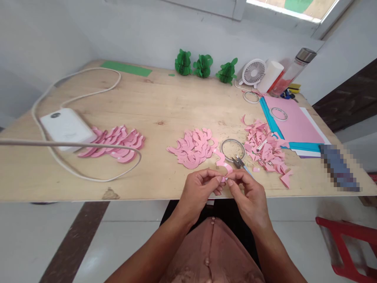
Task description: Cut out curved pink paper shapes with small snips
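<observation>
A pale wall (141,31) runs behind the table (165,102) and meets another at a shaded corner on the left, while at the upper right a window (315,10), cut off by the top of the view, is bright with light and shows a patch of green through it. The table is light wood with a few darker knots, and a dark brown panel (350,94) shows at the far right. Below, the floor (132,239) has glossy pale tiles, a dark strip (76,239) slanting across its left side, and a red stool (341,232) partly in view at the lower right.
</observation>
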`<action>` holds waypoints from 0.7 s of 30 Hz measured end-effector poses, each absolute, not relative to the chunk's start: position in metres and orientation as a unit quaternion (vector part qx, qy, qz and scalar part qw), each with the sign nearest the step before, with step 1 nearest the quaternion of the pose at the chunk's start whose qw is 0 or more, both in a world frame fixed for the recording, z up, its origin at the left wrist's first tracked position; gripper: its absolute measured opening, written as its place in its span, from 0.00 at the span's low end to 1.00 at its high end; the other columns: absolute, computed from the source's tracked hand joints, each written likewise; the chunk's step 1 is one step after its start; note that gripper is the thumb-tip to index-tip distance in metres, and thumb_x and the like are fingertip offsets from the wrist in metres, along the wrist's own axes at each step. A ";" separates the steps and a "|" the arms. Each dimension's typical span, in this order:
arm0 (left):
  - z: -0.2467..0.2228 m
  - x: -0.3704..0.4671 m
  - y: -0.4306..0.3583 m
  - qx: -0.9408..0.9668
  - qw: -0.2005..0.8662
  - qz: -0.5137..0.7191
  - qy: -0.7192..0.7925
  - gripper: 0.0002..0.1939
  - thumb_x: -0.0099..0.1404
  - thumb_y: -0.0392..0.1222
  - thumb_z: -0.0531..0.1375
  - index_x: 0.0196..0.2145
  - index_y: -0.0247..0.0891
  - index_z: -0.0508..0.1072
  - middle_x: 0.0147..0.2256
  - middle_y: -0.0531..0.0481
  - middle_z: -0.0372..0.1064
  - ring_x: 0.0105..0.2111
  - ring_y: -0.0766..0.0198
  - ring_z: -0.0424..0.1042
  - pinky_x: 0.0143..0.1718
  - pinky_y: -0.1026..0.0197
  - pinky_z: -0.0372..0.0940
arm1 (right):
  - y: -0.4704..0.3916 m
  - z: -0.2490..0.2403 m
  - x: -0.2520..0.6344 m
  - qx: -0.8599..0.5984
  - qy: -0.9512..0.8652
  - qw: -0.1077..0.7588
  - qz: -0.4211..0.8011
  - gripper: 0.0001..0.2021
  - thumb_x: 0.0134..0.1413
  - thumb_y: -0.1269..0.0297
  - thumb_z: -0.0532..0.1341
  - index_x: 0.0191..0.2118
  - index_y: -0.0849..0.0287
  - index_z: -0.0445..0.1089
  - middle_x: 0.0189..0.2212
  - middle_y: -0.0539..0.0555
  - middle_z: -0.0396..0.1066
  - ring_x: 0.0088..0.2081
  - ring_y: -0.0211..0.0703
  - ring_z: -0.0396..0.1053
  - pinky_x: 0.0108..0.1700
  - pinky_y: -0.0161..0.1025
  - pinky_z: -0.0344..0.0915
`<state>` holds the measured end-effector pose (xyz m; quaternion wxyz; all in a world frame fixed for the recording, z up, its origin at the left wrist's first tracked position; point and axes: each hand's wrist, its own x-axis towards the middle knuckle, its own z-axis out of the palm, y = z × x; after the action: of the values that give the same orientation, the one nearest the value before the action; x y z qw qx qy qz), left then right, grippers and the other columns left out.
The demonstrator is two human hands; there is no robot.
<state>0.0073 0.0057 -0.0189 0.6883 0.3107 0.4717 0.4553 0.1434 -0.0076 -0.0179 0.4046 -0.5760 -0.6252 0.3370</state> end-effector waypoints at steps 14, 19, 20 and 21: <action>-0.018 0.006 0.004 0.333 0.692 0.441 0.465 0.05 0.53 0.38 0.62 0.25 0.33 0.75 0.22 0.50 0.70 0.22 0.68 0.66 0.27 0.65 0.64 | -0.008 -0.017 0.143 -0.584 -0.637 0.387 0.322 0.05 0.55 0.66 0.57 0.30 0.57 0.69 0.28 0.50 0.70 0.32 0.41 0.67 0.35 0.36 0.62; -0.018 0.004 0.005 0.375 0.665 0.432 0.480 0.05 0.55 0.37 0.60 0.25 0.33 0.73 0.22 0.51 0.69 0.23 0.68 0.66 0.27 0.66 0.63 | -0.008 -0.015 0.145 -0.575 -0.669 0.357 0.308 0.06 0.57 0.66 0.55 0.33 0.57 0.68 0.30 0.51 0.70 0.34 0.41 0.67 0.37 0.36 0.62; -0.019 0.004 0.005 0.389 0.657 0.430 0.483 0.05 0.55 0.37 0.60 0.26 0.33 0.73 0.23 0.51 0.69 0.24 0.67 0.66 0.28 0.65 0.63 | -0.008 -0.015 0.146 -0.570 -0.680 0.353 0.296 0.06 0.58 0.66 0.54 0.34 0.57 0.67 0.31 0.51 0.70 0.35 0.41 0.67 0.38 0.37 0.63; -0.020 0.003 0.005 0.404 0.649 0.426 0.484 0.05 0.56 0.38 0.60 0.27 0.33 0.73 0.23 0.51 0.69 0.25 0.67 0.67 0.28 0.65 0.63 | -0.008 -0.015 0.146 -0.567 -0.691 0.348 0.282 0.06 0.58 0.66 0.53 0.34 0.57 0.67 0.33 0.52 0.70 0.37 0.43 0.67 0.40 0.38 0.63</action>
<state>0.0034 0.0047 -0.0204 0.6487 0.4036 0.4842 0.4265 0.1460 -0.0082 -0.0155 0.3477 -0.5673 -0.6913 0.2819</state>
